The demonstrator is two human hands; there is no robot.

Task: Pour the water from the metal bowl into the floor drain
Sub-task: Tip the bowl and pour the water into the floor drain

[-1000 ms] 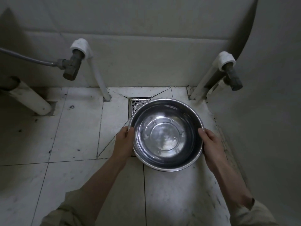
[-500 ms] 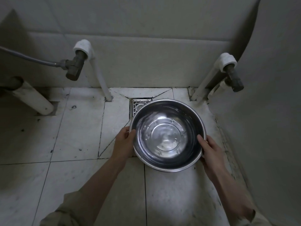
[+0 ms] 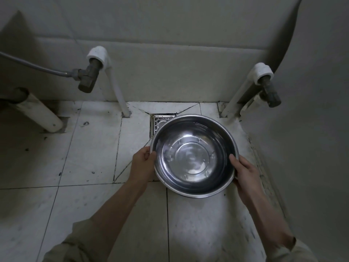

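Note:
A round metal bowl [image 3: 194, 156] with clear water in it is held level above the white tiled floor. My left hand [image 3: 142, 163] grips its left rim, thumb over the edge. My right hand [image 3: 243, 173] grips the right rim the same way. A square metal floor drain [image 3: 158, 122] lies in the floor just beyond the bowl's far left edge; the bowl hides most of it.
A white pipe with a grey valve [image 3: 88, 76] and hose stands at the back left, another pipe with a valve [image 3: 268, 91] at the back right. A thick white pipe [image 3: 39, 114] slants into the floor at far left. Walls close in behind and on the right.
The bowl has stayed over the same spot by the drain. My right hand has slid slightly lower on the rim and the water's surface has rippled.

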